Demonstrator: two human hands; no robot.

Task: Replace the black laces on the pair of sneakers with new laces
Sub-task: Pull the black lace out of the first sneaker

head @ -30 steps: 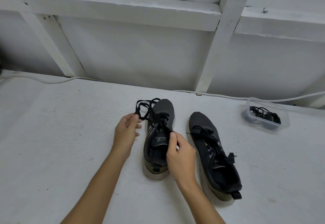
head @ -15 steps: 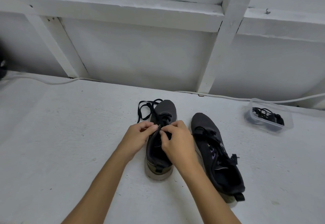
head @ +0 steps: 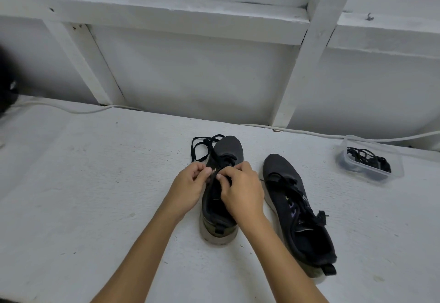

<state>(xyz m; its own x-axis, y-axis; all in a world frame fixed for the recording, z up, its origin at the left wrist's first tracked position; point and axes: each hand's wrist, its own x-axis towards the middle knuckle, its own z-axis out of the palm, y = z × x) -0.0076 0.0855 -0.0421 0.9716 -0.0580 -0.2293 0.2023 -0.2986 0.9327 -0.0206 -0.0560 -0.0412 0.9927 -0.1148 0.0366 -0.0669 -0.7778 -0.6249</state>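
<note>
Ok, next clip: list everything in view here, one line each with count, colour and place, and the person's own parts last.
left sneaker: 1, black, centre of the surface, partly unlaced, under both hands
loose lace: 1, black, trailing off that sneaker's toe to the left
right sneaker: 1, black, beside the first, laced
plastic container: 1, clear, far right, holding dark laces
cable: 1, white, along the back edge of the surface
work surface: 1, white
frame wall: 1, white, behind the surface
left hand: 1, pinching at the lacing
right hand: 1, pinching at the lacing
</note>
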